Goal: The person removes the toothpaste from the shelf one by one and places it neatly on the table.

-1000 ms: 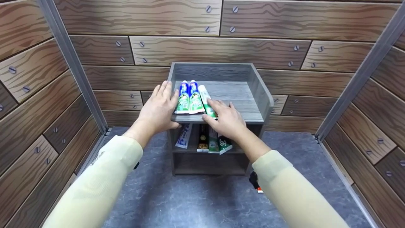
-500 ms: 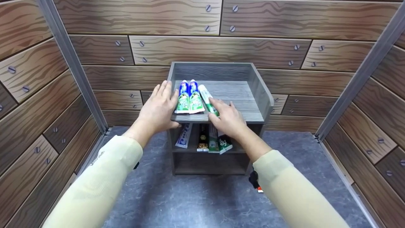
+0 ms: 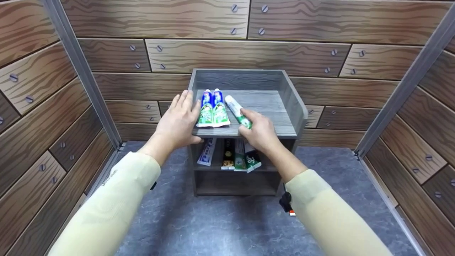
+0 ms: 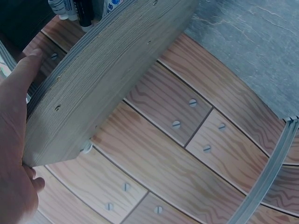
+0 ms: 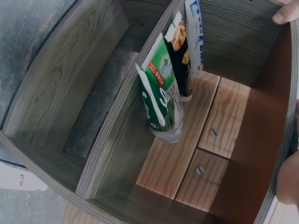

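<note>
Between its thumb and fingers, my right hand (image 3: 260,131) pinches the lower end of a white and green toothpaste tube (image 3: 234,108), slanted over the top shelf. Two blue and green toothpaste tubes (image 3: 206,111) lie side by side on that shelf at the left. Beside them, my left hand (image 3: 178,121) rests against the left side of the small grey cabinet (image 3: 284,106), fingers mostly straight. Its thumb (image 4: 29,65) is at the front, inside the side panel (image 4: 103,79). The right wrist view shows only parts of the right hand, and the pinched tube is hidden there.
Several toothpaste tubes lie on the middle shelf: a white and blue one (image 3: 207,153), a black one (image 3: 228,154), and green ones (image 3: 252,161) poking past its front edge. Below is another compartment (image 3: 236,183). Wood-patterned walls (image 3: 135,85) surround the cabinet on the grey floor (image 3: 213,224).
The right hand has shifted slightly right, and its fingers have closed around the white and green tube's lower end. That tube has turned more aslant, away from the blue and green pair. The left hand stays put.
</note>
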Available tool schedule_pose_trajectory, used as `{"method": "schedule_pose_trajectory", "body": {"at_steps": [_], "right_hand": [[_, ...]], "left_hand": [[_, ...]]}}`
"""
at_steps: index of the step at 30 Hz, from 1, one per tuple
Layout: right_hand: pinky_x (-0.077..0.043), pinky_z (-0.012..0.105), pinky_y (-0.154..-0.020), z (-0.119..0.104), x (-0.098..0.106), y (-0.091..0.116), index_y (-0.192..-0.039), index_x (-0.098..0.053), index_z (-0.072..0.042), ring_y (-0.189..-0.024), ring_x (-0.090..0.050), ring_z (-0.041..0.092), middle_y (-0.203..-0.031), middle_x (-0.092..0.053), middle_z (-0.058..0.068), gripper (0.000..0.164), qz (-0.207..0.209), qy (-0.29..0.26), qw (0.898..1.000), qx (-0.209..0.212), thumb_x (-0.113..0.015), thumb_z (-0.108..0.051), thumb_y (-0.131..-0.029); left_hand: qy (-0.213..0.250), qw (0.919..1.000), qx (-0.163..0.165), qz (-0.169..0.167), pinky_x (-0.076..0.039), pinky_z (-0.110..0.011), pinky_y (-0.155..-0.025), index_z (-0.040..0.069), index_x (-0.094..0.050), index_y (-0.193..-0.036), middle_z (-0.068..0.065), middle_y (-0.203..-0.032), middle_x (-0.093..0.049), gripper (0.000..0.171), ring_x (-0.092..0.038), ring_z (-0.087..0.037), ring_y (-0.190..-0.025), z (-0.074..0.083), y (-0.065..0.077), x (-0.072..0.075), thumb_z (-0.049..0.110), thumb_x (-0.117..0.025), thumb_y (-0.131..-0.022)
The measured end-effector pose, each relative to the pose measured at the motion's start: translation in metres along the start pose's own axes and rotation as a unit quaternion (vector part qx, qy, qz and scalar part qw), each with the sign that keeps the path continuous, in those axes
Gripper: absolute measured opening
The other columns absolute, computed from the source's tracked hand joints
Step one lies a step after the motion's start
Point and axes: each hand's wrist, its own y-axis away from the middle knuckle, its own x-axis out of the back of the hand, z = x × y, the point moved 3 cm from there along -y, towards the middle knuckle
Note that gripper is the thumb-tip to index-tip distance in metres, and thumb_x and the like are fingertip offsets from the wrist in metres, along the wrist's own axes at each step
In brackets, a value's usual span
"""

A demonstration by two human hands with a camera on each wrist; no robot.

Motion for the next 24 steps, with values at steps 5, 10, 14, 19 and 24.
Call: {"method": "schedule_pose_trajectory", "body": {"at_steps": [5,10,14,19,24], "right_hand": [[-0.053,0.043,-0.095,0.003,0.002,0.001,-0.153,-0.059,-0.013,-0.119,-0.062,0.032,-0.153,-0.059,0.011,0.063,0.01,-0.026,1.0,-0.008,-0.064,-0.01,-0.09],[-0.054,0.044,-0.099,0.004,0.006,0.001,-0.154,-0.058,-0.014,-0.127,-0.06,0.029,-0.156,-0.057,0.01,0.054,-0.003,-0.051,0.999,-0.02,-0.062,-0.011,-0.1],[-0.053,0.045,-0.105,0.005,0.007,0.002,-0.153,-0.059,-0.016,-0.136,-0.057,0.029,-0.156,-0.056,0.01,0.049,-0.004,-0.068,0.997,-0.027,-0.062,-0.01,-0.105],[-0.051,0.045,-0.112,0.005,0.009,0.004,-0.15,-0.062,-0.016,-0.14,-0.056,0.029,-0.152,-0.06,0.009,0.047,0.012,-0.061,0.998,-0.022,-0.065,-0.007,-0.104],[-0.056,0.046,-0.102,0.002,0.011,0.008,-0.149,-0.064,-0.016,-0.126,-0.065,0.029,-0.146,-0.064,0.013,0.047,0.019,-0.051,0.998,-0.018,-0.068,-0.01,-0.103]], "left_hand": [[0.005,1.0,0.0,0.001,-0.023,-0.056,-0.129,-0.007,-0.041,-0.158,-0.04,-0.162,-0.03,0.121,-0.028,-0.053,-0.154,0.0,0.0,0.0,0.066,-0.089,-0.074],[0.006,1.0,0.003,0.001,-0.023,-0.056,-0.129,-0.007,-0.041,-0.158,-0.04,-0.162,-0.031,0.121,-0.028,-0.052,-0.154,0.0,0.0,0.001,0.066,-0.089,-0.073],[0.004,1.0,0.003,0.002,-0.023,-0.056,-0.129,-0.007,-0.042,-0.158,-0.04,-0.162,-0.031,0.121,-0.029,-0.052,-0.154,0.001,0.0,0.0,0.065,-0.089,-0.073],[0.004,1.0,0.001,0.001,-0.023,-0.056,-0.129,-0.007,-0.042,-0.158,-0.04,-0.162,-0.031,0.121,-0.029,-0.052,-0.154,0.002,0.001,-0.001,0.065,-0.089,-0.074],[0.007,1.0,0.005,0.0,-0.022,-0.056,-0.129,-0.007,-0.041,-0.159,-0.039,-0.163,-0.03,0.121,-0.028,-0.052,-0.154,0.001,0.0,0.0,0.065,-0.089,-0.074]]}}
